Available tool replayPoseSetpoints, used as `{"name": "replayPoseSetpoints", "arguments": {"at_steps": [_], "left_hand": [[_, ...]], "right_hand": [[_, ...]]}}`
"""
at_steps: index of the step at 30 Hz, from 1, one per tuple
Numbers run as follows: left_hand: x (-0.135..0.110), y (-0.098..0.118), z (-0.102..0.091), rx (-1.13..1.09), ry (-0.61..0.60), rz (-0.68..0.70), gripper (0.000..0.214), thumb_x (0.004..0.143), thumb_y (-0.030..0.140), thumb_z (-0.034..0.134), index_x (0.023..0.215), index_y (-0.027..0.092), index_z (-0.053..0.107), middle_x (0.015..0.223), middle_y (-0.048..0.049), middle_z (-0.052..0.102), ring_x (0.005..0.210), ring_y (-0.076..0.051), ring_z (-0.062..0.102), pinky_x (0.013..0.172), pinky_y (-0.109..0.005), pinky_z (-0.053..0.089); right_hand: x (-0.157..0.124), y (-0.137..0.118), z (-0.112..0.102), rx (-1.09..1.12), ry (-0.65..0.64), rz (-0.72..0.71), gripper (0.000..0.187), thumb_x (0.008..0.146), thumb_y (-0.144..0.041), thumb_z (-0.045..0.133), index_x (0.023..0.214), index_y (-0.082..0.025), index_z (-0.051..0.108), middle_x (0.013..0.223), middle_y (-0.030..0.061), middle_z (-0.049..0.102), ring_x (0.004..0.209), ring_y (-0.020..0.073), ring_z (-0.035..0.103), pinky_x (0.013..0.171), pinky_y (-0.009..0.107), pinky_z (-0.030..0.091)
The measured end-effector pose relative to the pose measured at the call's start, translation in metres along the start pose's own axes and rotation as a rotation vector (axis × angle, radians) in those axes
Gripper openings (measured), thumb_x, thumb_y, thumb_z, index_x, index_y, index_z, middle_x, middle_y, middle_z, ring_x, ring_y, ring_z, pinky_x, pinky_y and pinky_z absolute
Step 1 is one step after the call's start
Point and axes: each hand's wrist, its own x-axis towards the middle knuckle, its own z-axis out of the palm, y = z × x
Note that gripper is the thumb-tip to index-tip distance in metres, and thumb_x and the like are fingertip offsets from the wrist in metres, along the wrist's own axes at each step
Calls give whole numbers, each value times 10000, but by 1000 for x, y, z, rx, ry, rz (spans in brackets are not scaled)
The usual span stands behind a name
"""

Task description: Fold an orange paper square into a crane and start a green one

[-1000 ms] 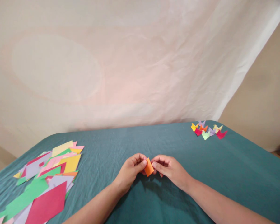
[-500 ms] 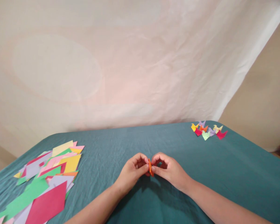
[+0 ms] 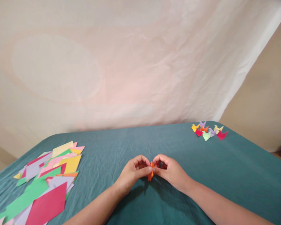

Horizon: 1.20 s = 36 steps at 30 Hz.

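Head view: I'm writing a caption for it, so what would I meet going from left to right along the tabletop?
Pile of coloured paper sheets → left hand → folded orange paper → right hand → cluster of small bird-like folded papers.

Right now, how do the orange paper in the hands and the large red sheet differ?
The orange paper is small and folded; the red sheet is larger and flat. The left hand and right hand pinch the orange paper; the red sheet lies untouched on other sheets. Both show plain colour.
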Motion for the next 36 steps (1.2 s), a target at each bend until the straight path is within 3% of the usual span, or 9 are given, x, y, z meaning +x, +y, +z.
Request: {"name": "replayPoseSetpoints", "arguments": {"at_steps": [9,22,30,36], "left_hand": [[-3,6,2,143,-11,9,252,704,354,717,801,162,586,769,-55,650,701,-155,606,662,-253,458],[-1,3,-4,10,-103,-11,201,749,288,679,834,140,574,768,-57,656,694,-144,608,682,-271,465],[-1,-2,0,169,-13,85,228,763,256,650,958,166,571,830,-41,647,741,-146,614,699,-262,470],[2,-6,-2,231,-25,32,205,791,333,612,818,131,598,741,-60,674,667,-156,625,645,-263,470]], "right_hand": [[-1,3,-1,45,-34,43,228,836,-407,596,814,-182,564,749,2,621,689,145,578,609,232,430],[0,7,-3,89,-30,4,172,843,-344,601,823,-177,565,725,-19,566,658,116,507,598,211,395],[-2,1,-2,59,-37,-1,136,850,-305,594,821,-175,566,731,-19,555,663,112,496,602,210,391],[-1,3,0,109,-19,7,140,844,-299,606,864,-176,544,735,-19,557,668,113,513,602,212,401]]}}
